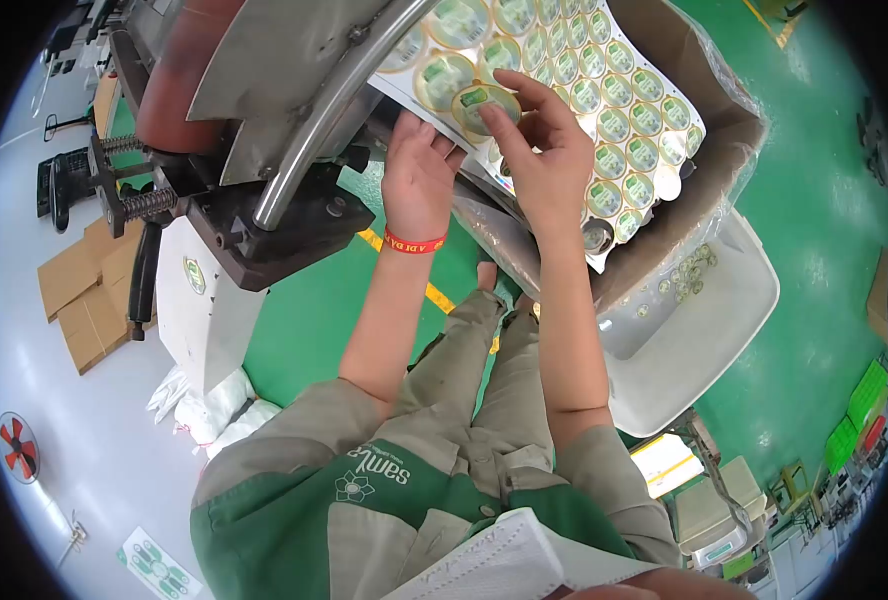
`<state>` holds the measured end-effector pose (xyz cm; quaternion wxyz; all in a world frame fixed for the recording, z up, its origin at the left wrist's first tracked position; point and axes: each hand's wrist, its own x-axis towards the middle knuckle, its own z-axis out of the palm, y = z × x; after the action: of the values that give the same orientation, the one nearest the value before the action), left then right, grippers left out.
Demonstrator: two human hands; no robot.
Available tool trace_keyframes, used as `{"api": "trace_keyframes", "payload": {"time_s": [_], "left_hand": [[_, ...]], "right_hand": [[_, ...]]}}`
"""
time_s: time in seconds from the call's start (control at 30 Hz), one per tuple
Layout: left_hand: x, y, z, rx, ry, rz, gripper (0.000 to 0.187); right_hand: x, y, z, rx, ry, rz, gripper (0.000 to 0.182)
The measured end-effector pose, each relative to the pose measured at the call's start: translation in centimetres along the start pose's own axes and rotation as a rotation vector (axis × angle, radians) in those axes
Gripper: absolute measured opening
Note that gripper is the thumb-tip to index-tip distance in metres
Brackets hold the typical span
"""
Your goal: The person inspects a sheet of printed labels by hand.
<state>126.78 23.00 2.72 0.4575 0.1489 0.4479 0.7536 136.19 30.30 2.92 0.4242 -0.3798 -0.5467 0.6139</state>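
Note:
A printed sheet (564, 69) with rows of round green-and-gold labels slopes over a lined box. My left hand (419, 185), palm up with a red wristband, has its fingers at the sheet's near left edge and supports it there; the sheet partly hides the fingertips. Above the sheet, my right hand (549, 150) pinches one round label (486, 104) between thumb and forefinger. Some round spots along the sheet's lower right edge look white or dark instead of printed.
A machine with a metal bar (309, 140) and a red roller (179, 75) stands close on the left. The plastic-lined cardboard box (729, 130) lies under the sheet. Below it, a white tub (699, 365) contains several small round pieces. Flattened cardboard (94, 290) lies left.

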Motion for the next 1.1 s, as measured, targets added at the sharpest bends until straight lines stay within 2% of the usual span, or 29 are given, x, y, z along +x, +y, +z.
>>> {"api": "trace_keyframes", "payload": {"time_s": [0.1,0.2,0.3,0.47,0.5,0.57,0.6,0.67,0.77,0.97,1.1], "left_hand": [[0.2,-0.2,-0.2,0.024,0.058,-0.041,0.046],[0.1,-1.2,-0.8,-0.050,0.035,-0.101,0.042],[-0.5,-1.7,-0.5,-0.030,-0.007,-0.058,0.039],[-0.3,-1.9,-0.5,-0.028,0.019,-0.058,0.037],[-0.2,-1.8,-0.4,-0.107,0.062,-0.069,0.016],[-0.4,-2.8,-2.1,-0.103,0.008,-0.105,0.013],[-0.5,-2.5,-1.4,-0.102,0.007,-0.105,0.013],[-0.8,-1.7,0.4,-0.121,-0.004,-0.049,0.017],[-0.6,-1.8,-1.3,-0.006,0.029,-0.025,0.043],[0.1,-0.7,-0.3,-0.053,0.029,0.077,0.041],[0.5,-0.4,-0.3,-0.018,0.015,0.096,0.044]], "right_hand": [[0.4,1.2,0.2,-0.074,-0.007,-0.102,0.032],[-0.4,1.6,-0.9,-0.123,-0.026,-0.030,0.038],[-1.2,2.8,-1.7,-0.117,-0.011,-0.001,0.041],[-1.2,3.0,-1.6,-0.264,0.011,-0.118,0.044],[-1.2,3.1,-1.4,-0.231,0.020,-0.097,0.042],[-1.3,3.0,-1.4,-0.188,0.055,-0.073,0.031],[-1.4,3.2,-1.6,-0.188,0.055,-0.073,0.031],[-1.6,3.9,-2.4,-0.085,0.077,-0.059,0.019],[-2.0,3.4,-3.6,0.158,0.147,0.099,0.015],[-1.6,2.3,-3.5,0.221,0.133,0.054,0.015],[-0.1,1.0,-0.3,0.095,0.014,-0.028,0.024]]}}
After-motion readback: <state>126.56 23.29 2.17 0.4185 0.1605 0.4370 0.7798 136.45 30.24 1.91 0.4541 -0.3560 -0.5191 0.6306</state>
